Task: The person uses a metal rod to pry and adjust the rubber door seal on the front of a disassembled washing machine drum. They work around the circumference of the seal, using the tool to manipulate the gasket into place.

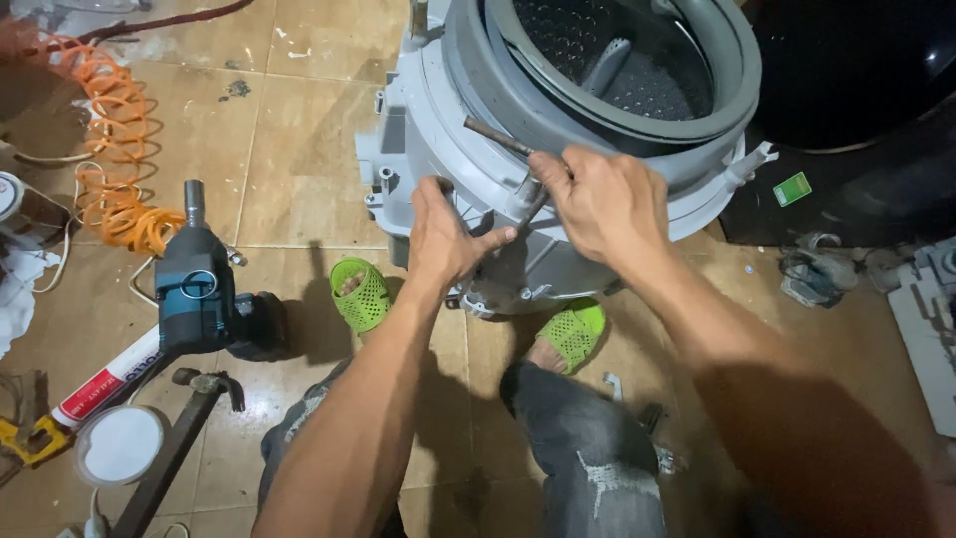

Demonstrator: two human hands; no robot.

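Observation:
A grey washing-machine tub (pixel 418 120) with a rubber door seal and a perforated metal drum (pixel 597 50) inside stands on the tiled floor in front of me. My right hand (pixel 602 199) is closed around a rusty T-handle wrench (pixel 498 136) set against the tub's front rim. My left hand (pixel 448 239) presses on the tub's side just left of the wrench shaft, thumb stretched toward it. My knees in torn grey jeans and feet in green perforated sandals (pixel 360 294) sit below the tub.
A teal and black impact driver (pixel 199 289) lies on the floor at left, beside a coiled orange air hose (pixel 115 149). A sealant tube (pixel 105 384), a white lid (pixel 119 445) and a hammer (pixel 179 438) lie lower left. A black appliance (pixel 856 110) stands at right.

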